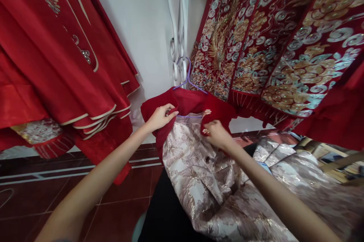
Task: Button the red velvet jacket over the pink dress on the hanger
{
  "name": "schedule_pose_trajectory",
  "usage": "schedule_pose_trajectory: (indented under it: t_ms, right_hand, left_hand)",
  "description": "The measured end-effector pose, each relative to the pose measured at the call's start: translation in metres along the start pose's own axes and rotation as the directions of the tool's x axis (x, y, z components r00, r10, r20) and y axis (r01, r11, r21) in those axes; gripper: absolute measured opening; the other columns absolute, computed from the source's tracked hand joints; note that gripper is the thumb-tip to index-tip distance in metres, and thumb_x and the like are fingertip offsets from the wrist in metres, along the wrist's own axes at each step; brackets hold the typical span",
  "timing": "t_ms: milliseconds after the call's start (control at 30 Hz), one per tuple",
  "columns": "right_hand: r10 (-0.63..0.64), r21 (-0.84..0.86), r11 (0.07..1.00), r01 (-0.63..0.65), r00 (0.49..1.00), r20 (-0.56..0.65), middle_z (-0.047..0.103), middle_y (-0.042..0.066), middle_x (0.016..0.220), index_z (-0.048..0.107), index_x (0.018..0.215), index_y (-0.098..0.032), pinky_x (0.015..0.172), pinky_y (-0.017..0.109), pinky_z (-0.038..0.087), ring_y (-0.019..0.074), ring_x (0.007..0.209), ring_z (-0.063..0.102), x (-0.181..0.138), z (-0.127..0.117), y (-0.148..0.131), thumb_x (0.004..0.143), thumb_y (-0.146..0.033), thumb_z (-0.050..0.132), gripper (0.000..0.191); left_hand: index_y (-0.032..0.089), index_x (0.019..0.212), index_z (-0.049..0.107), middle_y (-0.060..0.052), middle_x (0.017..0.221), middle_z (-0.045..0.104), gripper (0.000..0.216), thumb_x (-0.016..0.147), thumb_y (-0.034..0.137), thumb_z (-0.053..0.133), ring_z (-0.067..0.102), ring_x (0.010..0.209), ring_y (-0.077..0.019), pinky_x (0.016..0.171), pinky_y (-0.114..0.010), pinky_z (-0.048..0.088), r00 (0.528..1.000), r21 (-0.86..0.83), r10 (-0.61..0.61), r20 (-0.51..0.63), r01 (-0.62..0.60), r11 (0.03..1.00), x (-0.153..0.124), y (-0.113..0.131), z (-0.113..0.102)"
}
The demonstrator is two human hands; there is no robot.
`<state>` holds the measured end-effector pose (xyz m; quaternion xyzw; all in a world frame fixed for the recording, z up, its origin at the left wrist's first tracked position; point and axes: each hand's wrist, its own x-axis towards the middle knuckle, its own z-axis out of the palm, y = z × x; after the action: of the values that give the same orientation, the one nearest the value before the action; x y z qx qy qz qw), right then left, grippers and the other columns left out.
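Observation:
A dark red short-sleeved garment (188,100) hangs on a purple wire hanger (188,77) in front of me, its front parted. My left hand (162,117) pinches the edge of its left front panel. On the other side, my right hand (216,133) is closed on the right front edge, close to small pale gold fastenings on the red cloth. A pale pink brocade fabric (193,174) with a shiny floral pattern lies below and between my hands, spreading over my lap. The hanger's lower bar shows between the two panels.
Plain red garments with cream piping (85,94) hang at the left. A red skirt with gold and silver embroidery (273,45) hangs at the right. White metal scrollwork (178,26) stands against the wall. Dark red floor tiles (122,204) lie below.

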<state>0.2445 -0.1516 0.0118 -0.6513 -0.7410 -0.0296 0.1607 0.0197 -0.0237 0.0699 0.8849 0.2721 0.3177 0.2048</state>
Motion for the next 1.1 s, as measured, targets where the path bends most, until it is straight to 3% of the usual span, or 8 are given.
schedule_pose_trajectory:
  t_ms: [133, 233, 367, 433, 567, 800, 933, 1100]
  right_hand:
    - [-0.188, 0.14, 0.974, 0.181, 0.981, 0.04, 0.06, 0.007, 0.076, 0.056, 0.07, -0.016, 0.08, 0.031, 0.04, 0.0198, 0.076, 0.055, 0.008, 0.019, -0.05, 0.071, -0.01, 0.051, 0.008]
    - [-0.098, 0.233, 0.959, 0.16, 0.961, -0.258, 0.053, 0.011, 0.092, 0.058, 0.071, -0.016, 0.082, 0.035, 0.045, 0.0234, 0.091, 0.052, 0.004, 0.021, -0.065, 0.074, -0.012, 0.057, 0.005]
    - [0.095, 0.467, 0.854, 0.23, 0.813, -0.575, 0.037, 0.012, 0.13, 0.064, 0.076, -0.018, 0.098, 0.044, 0.043, 0.0282, 0.121, 0.041, -0.002, 0.007, -0.05, 0.076, -0.022, 0.064, 0.004]
    - [0.124, 0.57, 0.772, 0.28, 0.814, -0.568, 0.032, 0.008, 0.139, 0.066, 0.074, -0.019, 0.101, 0.045, 0.042, 0.0272, 0.123, 0.043, -0.002, -0.003, -0.039, 0.079, -0.025, 0.062, 0.009]
    - [0.063, 0.723, 0.62, 0.305, 0.899, -0.433, 0.047, 0.008, 0.128, 0.069, 0.085, -0.021, 0.102, 0.044, 0.043, 0.0229, 0.113, 0.054, 0.005, -0.014, -0.028, 0.082, -0.025, 0.058, 0.012]
    - [-0.018, 0.712, 0.596, 0.371, 0.893, -0.451, 0.053, 0.008, 0.117, 0.062, 0.092, -0.022, 0.104, 0.04, 0.04, 0.0207, 0.113, 0.054, 0.009, -0.013, -0.039, 0.084, -0.028, 0.059, 0.011]
    - [0.056, 0.847, 0.42, 0.327, 0.922, -0.384, 0.055, 0.006, 0.114, 0.048, 0.117, -0.027, 0.101, 0.037, 0.045, 0.0181, 0.111, 0.056, 0.013, -0.02, -0.039, 0.081, -0.038, 0.064, 0.041]
    - [0.153, 0.829, 0.504, 0.24, 0.92, -0.36, 0.062, 0.006, 0.102, 0.057, 0.108, -0.021, 0.09, 0.034, 0.052, 0.0168, 0.093, 0.063, 0.028, -0.015, -0.034, 0.082, -0.038, 0.063, 0.032]
  left_hand:
    - [0.019, 0.09, 0.055, -0.001, 0.081, 0.062, 0.018, 0.077, 0.032, 0.059, 0.057, 0.07, -0.0149, 0.067, -0.027, 0.045, 0.999, 0.033, 0.003, 0.035, -0.004, 0.999, -0.003, 0.002, 0.008]
    - [0.019, 0.099, 0.053, -0.002, 0.085, 0.061, 0.03, 0.071, 0.019, 0.062, 0.058, 0.076, -0.0156, 0.071, -0.028, 0.047, 1.0, 0.049, -0.016, 0.017, 0.015, 0.999, -0.013, -0.007, 0.016]
    - [0.019, 0.103, 0.058, -0.005, 0.094, 0.065, 0.028, 0.075, 0.017, 0.057, 0.062, 0.087, -0.0174, 0.079, -0.031, 0.049, 0.996, -0.001, -0.068, -0.061, 0.068, 0.998, -0.024, -0.02, 0.026]
    - [0.019, 0.102, 0.063, -0.005, 0.097, 0.068, 0.026, 0.076, 0.018, 0.06, 0.065, 0.087, -0.0176, 0.082, -0.032, 0.051, 0.988, -0.082, -0.113, -0.108, 0.105, 0.991, -0.025, -0.021, 0.031]
    - [0.018, 0.095, 0.067, -0.006, 0.096, 0.072, 0.022, 0.073, 0.023, 0.068, 0.068, 0.085, -0.018, 0.083, -0.032, 0.052, 0.958, -0.247, -0.185, -0.221, 0.129, 0.96, -0.019, -0.007, 0.042]
    - [0.017, 0.094, 0.055, -0.003, 0.082, 0.07, 0.03, 0.068, 0.013, 0.07, 0.068, 0.08, -0.0147, 0.078, -0.028, 0.053, 0.878, -0.442, -0.25, -0.408, 0.05, 0.896, -0.007, 0.021, 0.055]
    - [0.016, 0.08, 0.058, -0.003, 0.08, 0.069, 0.018, 0.067, 0.014, 0.071, 0.067, 0.079, -0.0144, 0.079, -0.028, 0.052, 0.884, -0.459, -0.262, -0.387, 0.061, 0.886, -0.005, 0.023, 0.056]
    - [0.016, 0.077, 0.062, -0.004, 0.081, 0.07, 0.011, 0.069, 0.017, 0.07, 0.067, 0.078, -0.0149, 0.077, -0.028, 0.053, 0.896, -0.421, -0.226, -0.383, 0.048, 0.906, -0.005, 0.024, 0.055]
